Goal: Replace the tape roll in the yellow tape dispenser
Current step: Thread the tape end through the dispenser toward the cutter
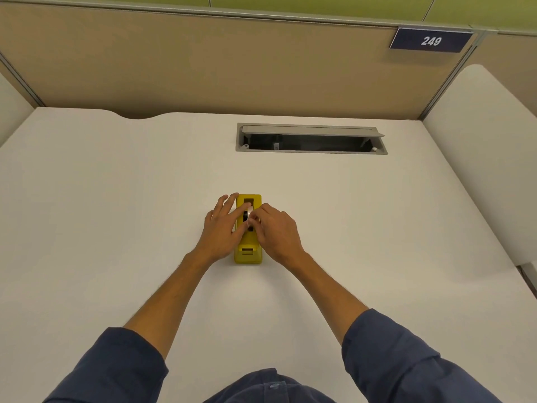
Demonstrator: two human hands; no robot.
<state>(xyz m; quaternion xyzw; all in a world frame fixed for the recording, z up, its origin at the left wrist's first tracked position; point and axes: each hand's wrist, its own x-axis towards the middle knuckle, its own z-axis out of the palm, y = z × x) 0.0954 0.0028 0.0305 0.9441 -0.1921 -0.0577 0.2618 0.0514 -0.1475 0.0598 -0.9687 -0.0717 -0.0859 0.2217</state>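
A yellow tape dispenser (248, 255) stands lengthwise in the middle of the white desk, cutter end toward me. In its top slot sits a tape roll (247, 215), mostly hidden by fingers. My left hand (222, 228) rests against the dispenser's left side, fingers spread over its top and thumb at the roll. My right hand (276, 231) comes from the right, its fingertips pinching at the roll in the slot. Whether the roll is seated or lifted cannot be told.
A grey cable hatch (311, 138) with its lid raised is set into the desk (116, 199) behind the dispenser. Beige partition walls close off the back and sides, with a sign reading 249 (431, 40) at upper right.
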